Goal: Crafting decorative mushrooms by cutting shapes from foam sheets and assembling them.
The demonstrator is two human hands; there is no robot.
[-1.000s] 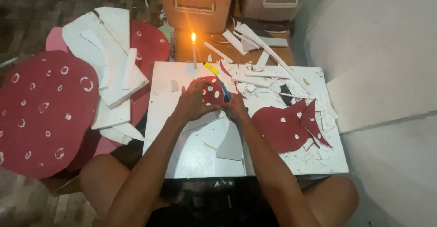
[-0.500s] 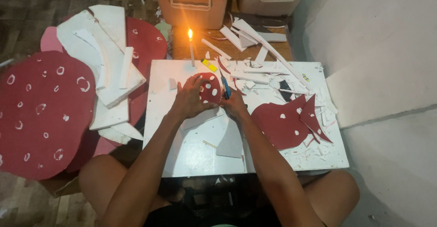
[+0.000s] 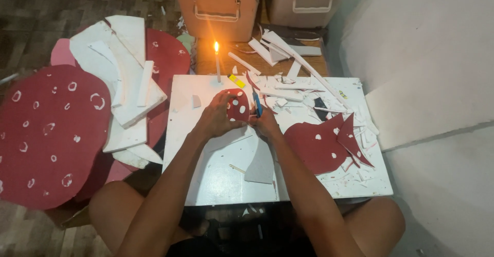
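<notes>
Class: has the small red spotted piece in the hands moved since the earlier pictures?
No. The red spotted piece remains just below the lit candle, between both hands.

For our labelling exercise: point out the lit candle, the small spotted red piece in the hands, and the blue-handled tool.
lit candle (image 3: 217, 66), head view, on its white stem.
small spotted red piece (image 3: 237, 105), head view, its middle.
blue-handled tool (image 3: 257, 106), head view, the blue handle.

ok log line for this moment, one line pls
left hand: holds red dotted piece | right hand: blue tool at piece edge | lit candle behind | white table
</notes>
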